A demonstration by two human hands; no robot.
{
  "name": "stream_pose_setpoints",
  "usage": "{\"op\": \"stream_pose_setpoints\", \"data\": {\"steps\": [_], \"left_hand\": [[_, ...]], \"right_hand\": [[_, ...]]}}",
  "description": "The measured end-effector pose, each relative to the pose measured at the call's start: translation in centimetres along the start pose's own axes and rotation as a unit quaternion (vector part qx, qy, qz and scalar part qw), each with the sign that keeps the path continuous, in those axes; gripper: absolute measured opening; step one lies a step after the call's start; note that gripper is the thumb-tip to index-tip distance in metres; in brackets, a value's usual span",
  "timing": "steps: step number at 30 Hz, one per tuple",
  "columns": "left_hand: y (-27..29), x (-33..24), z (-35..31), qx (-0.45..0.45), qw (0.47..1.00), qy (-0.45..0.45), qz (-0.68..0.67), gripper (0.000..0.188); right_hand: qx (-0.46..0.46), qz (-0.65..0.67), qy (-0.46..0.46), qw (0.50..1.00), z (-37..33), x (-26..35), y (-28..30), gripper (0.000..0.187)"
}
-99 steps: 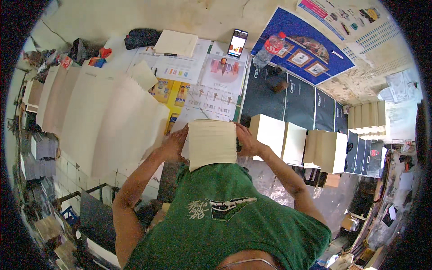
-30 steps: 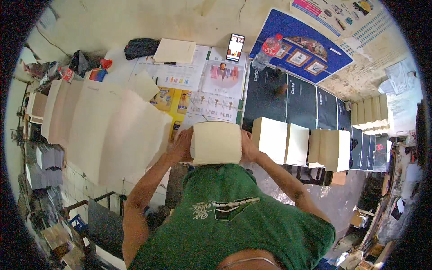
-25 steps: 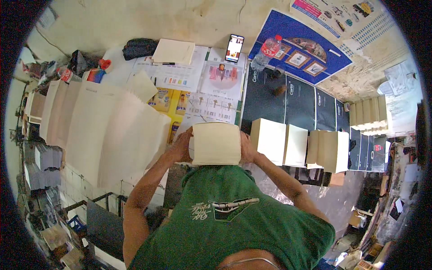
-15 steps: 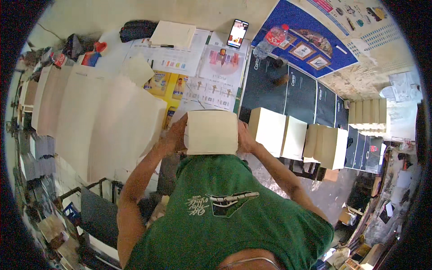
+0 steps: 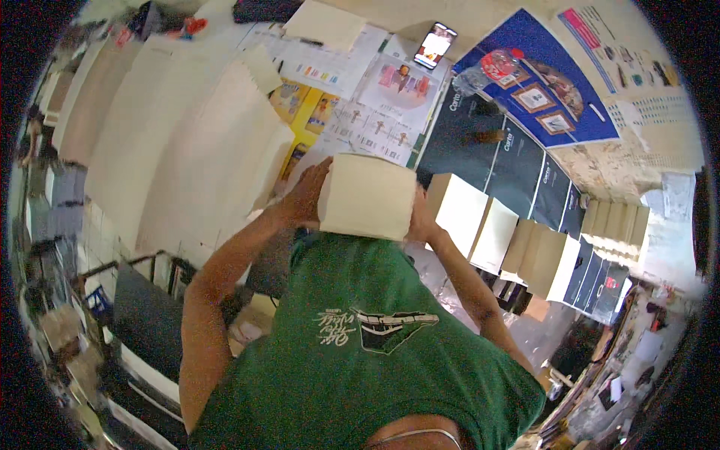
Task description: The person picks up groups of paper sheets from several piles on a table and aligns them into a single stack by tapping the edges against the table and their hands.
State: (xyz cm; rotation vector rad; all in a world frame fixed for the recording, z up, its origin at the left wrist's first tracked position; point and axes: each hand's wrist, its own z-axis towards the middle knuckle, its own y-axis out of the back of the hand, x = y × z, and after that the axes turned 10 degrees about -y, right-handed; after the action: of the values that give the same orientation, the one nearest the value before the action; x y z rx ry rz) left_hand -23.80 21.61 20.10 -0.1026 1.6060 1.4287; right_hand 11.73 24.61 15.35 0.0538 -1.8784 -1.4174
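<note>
A thick block of cream paper sheets (image 5: 367, 197) is held upright close against my chest. My left hand (image 5: 309, 193) presses its left side, and my right hand (image 5: 422, 216) grips its right side. The undersides of both hands are hidden behind the block. Just right of my right hand stands a similar cream paper stack (image 5: 459, 214) on a dark-covered bench. Beyond the block, printed sheets (image 5: 371, 124) lie on the table.
Large cream paper piles (image 5: 187, 142) fill the left side. More paper stacks (image 5: 536, 259) line the right bench. A lit phone (image 5: 436, 45) leans at the back, near a plastic bottle with a red cap (image 5: 491, 66). A dark chair (image 5: 150, 315) stands at lower left.
My view has tilted, so the bench and table things sit turned and shifted in the picture. The paper block stays between both hands and looks slightly tilted.
</note>
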Motion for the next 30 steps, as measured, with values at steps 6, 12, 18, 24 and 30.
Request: {"op": "stream_pose_setpoints", "data": {"steps": [6,12,18,24,30], "left_hand": [[0.2,-0.3,-1.1,-0.001,1.000,0.017,-0.021,0.123],[-4.2,4.3,-4.7,-0.012,0.997,0.058,-0.043,0.115],[-9.7,3.8,-3.2,-0.288,0.762,0.234,-0.530,0.077],[-12.1,1.1,-0.5,-0.271,0.695,0.206,-0.633,0.078],[-15.3,3.2,-1.1,-0.295,0.693,0.193,-0.629,0.073]], "right_hand": [[0.003,0.165,-0.004,0.986,-1.4,1.2,-0.3,0.128],[0.093,0.147,-0.013,0.985,-0.3,0.7,5.3,0.105],[-0.066,0.666,-0.234,0.705,-3.3,-6.3,-5.6,0.074],[-0.099,0.748,-0.266,0.600,-4.1,2.4,-4.7,0.075],[-0.091,0.755,-0.265,0.593,-4.1,5.2,-3.9,0.075]]}}
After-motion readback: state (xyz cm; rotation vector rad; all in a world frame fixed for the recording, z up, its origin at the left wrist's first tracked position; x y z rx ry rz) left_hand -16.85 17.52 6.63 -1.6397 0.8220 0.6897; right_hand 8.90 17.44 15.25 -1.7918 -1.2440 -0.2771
